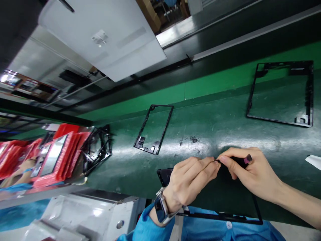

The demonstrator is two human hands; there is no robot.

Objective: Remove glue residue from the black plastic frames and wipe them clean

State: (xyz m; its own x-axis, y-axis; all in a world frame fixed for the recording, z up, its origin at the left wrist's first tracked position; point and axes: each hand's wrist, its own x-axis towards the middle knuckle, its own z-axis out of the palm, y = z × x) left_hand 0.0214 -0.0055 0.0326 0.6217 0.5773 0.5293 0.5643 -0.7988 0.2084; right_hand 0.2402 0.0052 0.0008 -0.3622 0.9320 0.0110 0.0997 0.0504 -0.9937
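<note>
A thin black rectangular frame [225,217] lies at the near edge of the dark green belt [205,127], partly over my blue sleeve. My left hand [190,180], with a watch on the wrist, pinches the frame's top edge with closed fingers. My right hand [248,170] meets it fingertip to fingertip, fingers closed round a small dark piece with a purplish end [248,158] on that same edge. What exactly sits between the fingertips is too small to make out.
Two more black frames lie on the belt, one in the middle [153,129], a larger one at far right [281,93]. At left stand red trays [57,157] and stacked black frames [99,147]. A white panel [105,36] hangs above. Another person's arm [15,177] shows at far left.
</note>
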